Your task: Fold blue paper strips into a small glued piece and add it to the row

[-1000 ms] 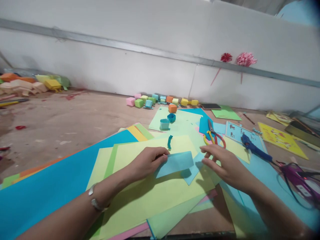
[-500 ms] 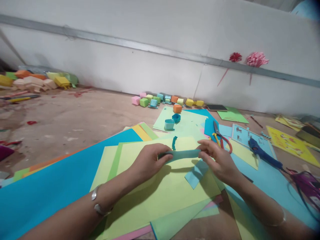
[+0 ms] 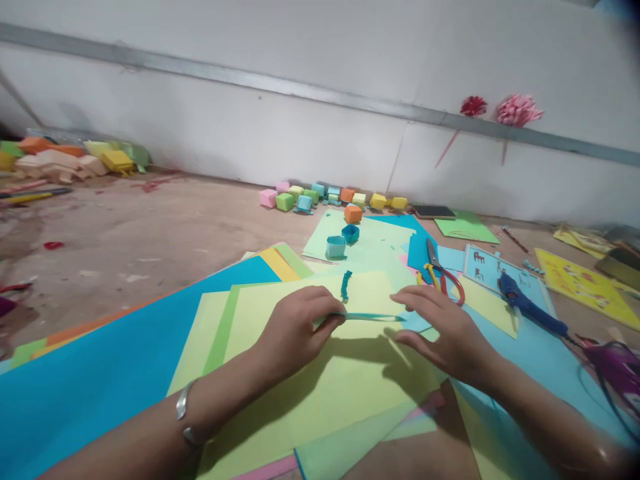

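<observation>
Left hand (image 3: pixel 295 330) curled, palm down, reaching in from 7 o'clock, with a metal bangle (image 3: pixel 184 413) on the forearm. Grip there pressed together, thumb and forefinger pinching the left end of the blue paper piece (image 3: pixel 373 317). Right hand (image 3: pixel 447 333) in from 4 o'clock, flat and palm down, grip spread, fingers stretched long, thumb held apart below, index tip meeting the paper's right end. Blue paper piece between the two hands, raised just off the sheets, seen edge-on as a thin, level sliver.

Beneath, a smooth, matte yellow-green sheet (image 3: pixel 320 393), overlapping a broad blue sheet (image 3: pixel 100 360) at 9 o'clock. At 12 o'clock of the paper, a small crinkled teal scrap (image 3: pixel 345 285). At 1 o'clock of the right hand, scissors (image 3: pixel 439 270) with red and yellow loops; at 2 o'clock, a blue glue gun (image 3: pixel 525 307). Far off at 12 o'clock, by the wall, a row of small folded paper cubes (image 3: pixel 330 197) on the rough brown counter (image 3: pixel 150 227).
</observation>
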`<state>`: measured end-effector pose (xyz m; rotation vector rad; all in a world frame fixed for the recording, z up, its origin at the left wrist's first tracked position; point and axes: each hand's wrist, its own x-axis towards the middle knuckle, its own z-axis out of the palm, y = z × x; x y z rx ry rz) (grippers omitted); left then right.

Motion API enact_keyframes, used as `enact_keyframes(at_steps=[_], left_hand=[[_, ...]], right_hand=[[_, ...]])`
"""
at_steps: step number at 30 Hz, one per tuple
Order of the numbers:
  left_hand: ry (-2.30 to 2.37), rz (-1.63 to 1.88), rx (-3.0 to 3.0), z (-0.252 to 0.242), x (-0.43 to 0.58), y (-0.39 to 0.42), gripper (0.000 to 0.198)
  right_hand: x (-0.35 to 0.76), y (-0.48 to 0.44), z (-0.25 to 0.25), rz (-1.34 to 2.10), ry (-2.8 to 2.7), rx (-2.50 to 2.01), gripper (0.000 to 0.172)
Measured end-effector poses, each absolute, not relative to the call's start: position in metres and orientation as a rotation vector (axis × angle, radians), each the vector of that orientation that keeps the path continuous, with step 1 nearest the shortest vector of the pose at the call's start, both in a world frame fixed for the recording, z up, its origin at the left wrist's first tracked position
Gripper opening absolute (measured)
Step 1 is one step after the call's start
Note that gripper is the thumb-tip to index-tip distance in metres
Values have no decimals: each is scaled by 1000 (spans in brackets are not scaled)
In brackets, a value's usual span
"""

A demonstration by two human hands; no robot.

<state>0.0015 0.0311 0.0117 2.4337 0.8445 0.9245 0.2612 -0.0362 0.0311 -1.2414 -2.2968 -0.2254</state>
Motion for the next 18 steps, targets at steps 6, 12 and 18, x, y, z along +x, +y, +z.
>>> enact_keyframes(at_steps=[6, 12, 18], left_hand=[[783, 761, 2950, 8, -1, 23, 25], [659, 182, 2966, 7, 1, 15, 19], [634, 217, 2932, 5, 0, 8, 26]], right_hand=[[242, -38, 17, -396, -2545, -950, 27], [256, -38, -2, -128, -2528, -985, 26], [261, -37, -2, 34, -2559, -1068, 28]])
